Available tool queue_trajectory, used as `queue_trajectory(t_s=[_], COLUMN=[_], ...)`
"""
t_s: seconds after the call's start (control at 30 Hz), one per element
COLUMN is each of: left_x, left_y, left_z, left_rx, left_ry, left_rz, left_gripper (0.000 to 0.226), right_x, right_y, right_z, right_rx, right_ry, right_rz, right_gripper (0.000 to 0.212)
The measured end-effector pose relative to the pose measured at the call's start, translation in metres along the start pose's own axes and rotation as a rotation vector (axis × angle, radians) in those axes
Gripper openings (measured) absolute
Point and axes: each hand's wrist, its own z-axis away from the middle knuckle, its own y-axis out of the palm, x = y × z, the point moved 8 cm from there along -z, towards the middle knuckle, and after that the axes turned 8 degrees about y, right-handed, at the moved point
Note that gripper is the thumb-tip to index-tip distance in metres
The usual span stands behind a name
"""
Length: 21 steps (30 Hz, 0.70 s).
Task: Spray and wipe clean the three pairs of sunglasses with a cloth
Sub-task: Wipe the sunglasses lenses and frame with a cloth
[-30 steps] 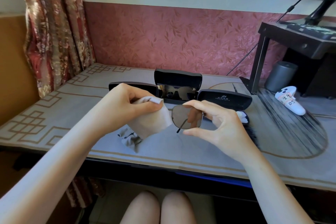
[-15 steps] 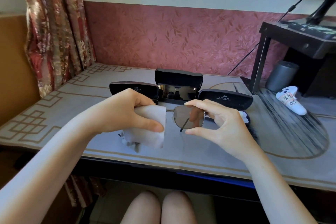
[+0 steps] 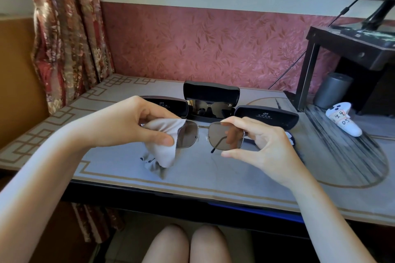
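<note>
I hold a pair of metal-framed sunglasses (image 3: 213, 137) with grey-brown lenses above the table. My right hand (image 3: 259, 143) pinches the right lens rim between thumb and fingers. My left hand (image 3: 136, 123) pinches a pale grey cloth (image 3: 164, 145) against the left lens, covering its outer edge; the cloth's tail hangs down to the table. Behind them stands an open black case (image 3: 211, 94) with dark sunglasses (image 3: 208, 108) inside. A shut black case (image 3: 168, 105) lies to its left, another shut case (image 3: 267, 116) to its right. A spray bottle is mostly hidden behind my right hand.
The table (image 3: 213, 175) has a grey patterned mat. At the right stand a black monitor riser (image 3: 350, 49), a grey cylinder (image 3: 333, 89) and a white game controller (image 3: 344, 120). A curtain (image 3: 64, 34) hangs at the left. My knees show below the table's front edge.
The cloth in my left hand has slid off toward the left lens's outer edge, uncovering most of that lens. My right hand keeps its hold on the right lens.
</note>
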Motion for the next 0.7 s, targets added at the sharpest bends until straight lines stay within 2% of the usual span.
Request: queue_trajectory(t_s=[0.17, 0.3, 0.5, 0.7], left_x=[-0.003, -0.001, 0.001, 0.001], left_y=[-0.004, -0.009, -0.013, -0.003], left_z=[0.002, 0.002, 0.004, -0.001], left_rx=[-0.042, -0.166, -0.372, -0.349], left_ry=[0.030, 0.019, -0.028, -0.086], left_rz=[0.085, 0.091, 0.106, 0.109], left_gripper=[0.031, 0.027, 0.008, 0.003], right_x=[0.000, 0.002, 0.004, 0.001], right_y=[-0.002, -0.002, -0.002, 0.001], right_z=[0.000, 0.000, 0.000, 0.000], right_rx=[-0.009, -0.008, -0.010, 0.011], right_ry=[0.003, 0.004, -0.005, -0.008], right_rz=[-0.040, -0.056, -0.057, -0.023], right_gripper=[0.050, 0.052, 0.051, 0.049])
